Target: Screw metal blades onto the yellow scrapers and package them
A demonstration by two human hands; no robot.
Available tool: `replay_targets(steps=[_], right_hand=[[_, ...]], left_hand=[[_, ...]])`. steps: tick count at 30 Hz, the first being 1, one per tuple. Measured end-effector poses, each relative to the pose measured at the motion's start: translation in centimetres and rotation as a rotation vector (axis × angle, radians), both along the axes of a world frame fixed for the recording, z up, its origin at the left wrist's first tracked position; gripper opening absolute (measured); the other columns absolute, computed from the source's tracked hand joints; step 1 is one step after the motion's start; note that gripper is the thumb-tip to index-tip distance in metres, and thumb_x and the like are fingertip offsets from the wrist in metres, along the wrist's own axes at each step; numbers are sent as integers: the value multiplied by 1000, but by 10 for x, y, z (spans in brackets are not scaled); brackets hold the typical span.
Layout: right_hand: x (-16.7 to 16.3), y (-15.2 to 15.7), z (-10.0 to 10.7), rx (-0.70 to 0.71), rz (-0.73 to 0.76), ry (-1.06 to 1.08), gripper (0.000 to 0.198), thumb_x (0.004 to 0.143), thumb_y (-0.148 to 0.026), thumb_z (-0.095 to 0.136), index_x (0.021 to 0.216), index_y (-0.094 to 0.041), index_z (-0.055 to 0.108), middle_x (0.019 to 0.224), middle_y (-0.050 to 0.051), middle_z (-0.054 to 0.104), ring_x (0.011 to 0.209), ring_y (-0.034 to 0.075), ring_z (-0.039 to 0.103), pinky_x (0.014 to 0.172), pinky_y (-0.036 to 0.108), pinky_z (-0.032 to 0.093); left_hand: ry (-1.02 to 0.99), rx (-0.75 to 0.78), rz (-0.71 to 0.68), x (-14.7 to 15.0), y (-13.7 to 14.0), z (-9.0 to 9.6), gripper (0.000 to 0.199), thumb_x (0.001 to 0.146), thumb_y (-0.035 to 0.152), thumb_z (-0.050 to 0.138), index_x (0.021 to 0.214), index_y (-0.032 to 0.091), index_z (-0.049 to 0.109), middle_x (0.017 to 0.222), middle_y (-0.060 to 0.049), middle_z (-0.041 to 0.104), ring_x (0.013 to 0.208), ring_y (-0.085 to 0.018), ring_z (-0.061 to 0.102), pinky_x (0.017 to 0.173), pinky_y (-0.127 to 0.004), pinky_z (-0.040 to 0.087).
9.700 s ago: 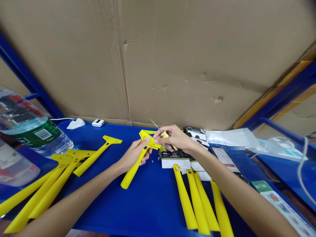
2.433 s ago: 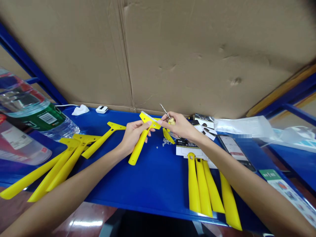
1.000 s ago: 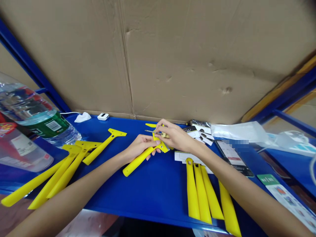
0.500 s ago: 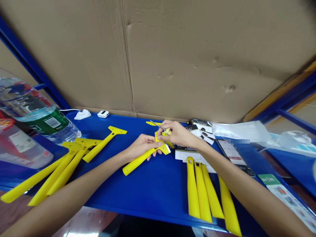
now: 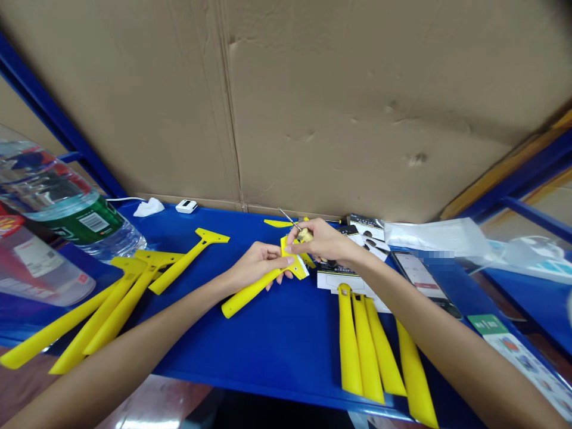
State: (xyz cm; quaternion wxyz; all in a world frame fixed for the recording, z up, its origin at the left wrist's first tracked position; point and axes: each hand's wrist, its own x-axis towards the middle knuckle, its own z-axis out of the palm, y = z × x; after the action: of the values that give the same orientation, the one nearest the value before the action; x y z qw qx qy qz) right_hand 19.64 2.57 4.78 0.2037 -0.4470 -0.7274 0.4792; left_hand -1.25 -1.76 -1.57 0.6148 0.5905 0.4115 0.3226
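Note:
My left hand (image 5: 261, 262) is closed around the head of a yellow scraper (image 5: 250, 295), whose handle slants down to the left above the blue table. A bright strip like a blade shows along the scraper's head. My right hand (image 5: 322, 238) holds a small screwdriver (image 5: 305, 235) with a pale yellowish handle; its thin metal shaft points up and left, away from the scraper. The fingertips of my right hand touch the top of the scraper's head. Whatever lies under those fingertips is too small to make out.
Several yellow scrapers (image 5: 120, 298) lie at the left beside a large water bottle (image 5: 84, 214) and a plastic jug (image 5: 42, 262). More yellow handles (image 5: 369, 345) rest at the right near black-and-white packages (image 5: 339, 279). A phone (image 5: 424, 283) and a printed card (image 5: 518, 351) lie further right.
My right hand has shifted slightly right, and the screwdriver's shaft has swung upward to a steeper angle. My left hand and the scraper have barely moved.

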Motion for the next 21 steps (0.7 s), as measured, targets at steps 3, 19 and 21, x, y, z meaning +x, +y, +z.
replay_targets(steps=[3, 19, 21], right_hand=[[0, 0, 0, -36, -10, 73, 25, 73, -26, 85, 88, -21, 65, 73, -6, 57, 47, 5, 42, 39, 23, 39], [7, 5, -5, 29, 85, 51, 27, 92, -46, 78, 94, -21, 71, 53, -7, 55, 41, 7, 45, 40, 21, 31], [6, 5, -6, 27, 75, 70, 27, 91, -46, 79, 91, -20, 70, 51, -7, 54, 41, 7, 45, 41, 22, 32]], left_hand=[[2, 1, -4, 0, -1, 2, 46, 89, 54, 82, 99, 9, 79, 92, -16, 81, 57, -15, 67, 44, -25, 53], [-13, 27, 30, -1, -1, 12, 48, 91, 55, 80, 105, 9, 78, 84, -12, 78, 55, -13, 64, 45, -23, 49], [-13, 83, 56, 0, -1, 12, 54, 90, 55, 81, 121, 12, 71, 94, -12, 78, 64, -16, 69, 46, -23, 52]])
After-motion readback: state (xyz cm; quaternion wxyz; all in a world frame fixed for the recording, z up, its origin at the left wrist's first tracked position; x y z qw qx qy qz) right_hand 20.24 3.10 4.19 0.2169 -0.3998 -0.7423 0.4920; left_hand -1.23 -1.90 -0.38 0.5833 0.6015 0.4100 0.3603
